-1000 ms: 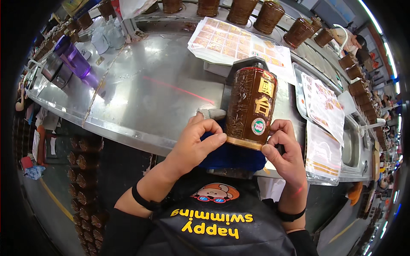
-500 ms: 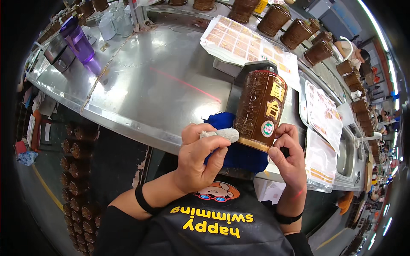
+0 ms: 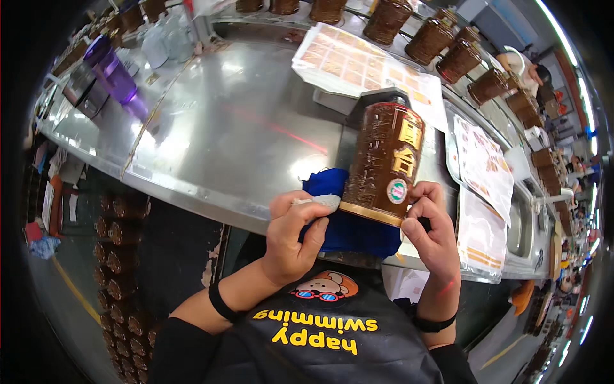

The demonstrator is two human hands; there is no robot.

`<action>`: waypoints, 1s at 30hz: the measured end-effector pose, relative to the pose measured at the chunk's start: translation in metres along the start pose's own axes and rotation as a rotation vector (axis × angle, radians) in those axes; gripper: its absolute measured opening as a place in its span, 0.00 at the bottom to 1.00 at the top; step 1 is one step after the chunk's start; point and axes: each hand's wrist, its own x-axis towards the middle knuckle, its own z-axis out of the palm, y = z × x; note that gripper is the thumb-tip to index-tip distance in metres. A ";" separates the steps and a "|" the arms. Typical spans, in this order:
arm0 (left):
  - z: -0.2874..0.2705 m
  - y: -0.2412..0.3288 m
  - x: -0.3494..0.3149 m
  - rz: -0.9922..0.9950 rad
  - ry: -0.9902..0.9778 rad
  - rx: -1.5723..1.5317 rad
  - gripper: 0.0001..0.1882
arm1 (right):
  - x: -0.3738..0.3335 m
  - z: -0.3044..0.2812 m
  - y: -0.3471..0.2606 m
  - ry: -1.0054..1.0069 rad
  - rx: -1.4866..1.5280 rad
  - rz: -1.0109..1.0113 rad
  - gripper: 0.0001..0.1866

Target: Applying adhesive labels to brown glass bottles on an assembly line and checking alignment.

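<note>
A brown embossed bottle (image 3: pixel 384 160) with raised gold characters, a round green-and-white sticker and a gold band at its base lies with the base toward me. Its neck end meets a dark angular rest (image 3: pixel 371 99), and the base is over a blue cloth (image 3: pixel 358 240). My right hand (image 3: pixel 432 221) is closed at the lower right corner of the base, thumb and fingertips gripping the edge. My left hand (image 3: pixel 297 233) is closed on a small white cloth (image 3: pixel 326 202), which seems wrapped round a finger; its tip is beside the lower left corner of the base.
Behind the bottle lies a sheet of gold stickers (image 3: pixel 358 61). More printed sheets (image 3: pixel 483 160) lie on a tray at the right, near a sink (image 3: pixel 519 230). A purple tumbler (image 3: pixel 112 70) stands far left. Several brown bottles (image 3: pixel 428 40) line the back; others are stacked below the metal table (image 3: pixel 192 128).
The white-wrapped finger of my left hand has drawn slightly left, away from the front of the gold band. The bottle has shifted slightly left in view; my right hand keeps its grip.
</note>
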 end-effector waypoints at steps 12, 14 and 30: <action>-0.001 0.009 0.047 0.719 -0.297 0.208 0.13 | 0.003 -0.020 0.014 -0.200 0.071 -0.083 0.17; 0.002 0.011 0.051 0.770 -0.312 0.191 0.14 | 0.003 -0.022 0.015 -0.191 0.105 -0.058 0.17; 0.015 0.023 0.074 1.025 -0.469 0.384 0.10 | -0.003 -0.029 0.026 -0.279 0.260 0.029 0.15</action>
